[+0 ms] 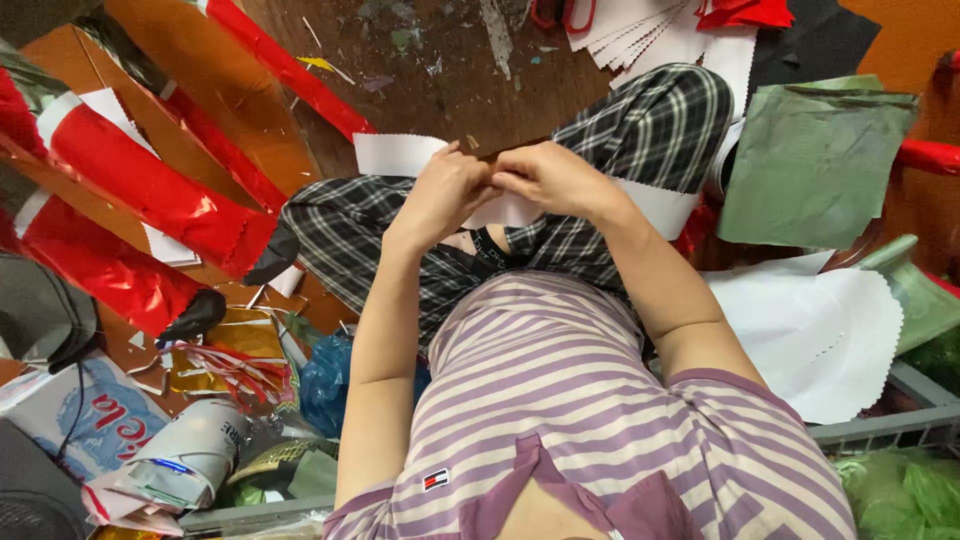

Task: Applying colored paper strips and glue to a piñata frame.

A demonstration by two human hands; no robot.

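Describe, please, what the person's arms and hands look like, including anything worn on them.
Both arms are bare from the short sleeves down. The left hand and right hand wear no gloves; no rings, watch or bracelets show. The sleeves belong to a shirt striped in mauve and cream, with plain mauve cuffs.

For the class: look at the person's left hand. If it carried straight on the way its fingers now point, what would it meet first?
The left hand points toward the right hand, and both grip the same white paper strip. Going straight on, it would probably meet the right hand's fingers first; they already look touching or nearly so.
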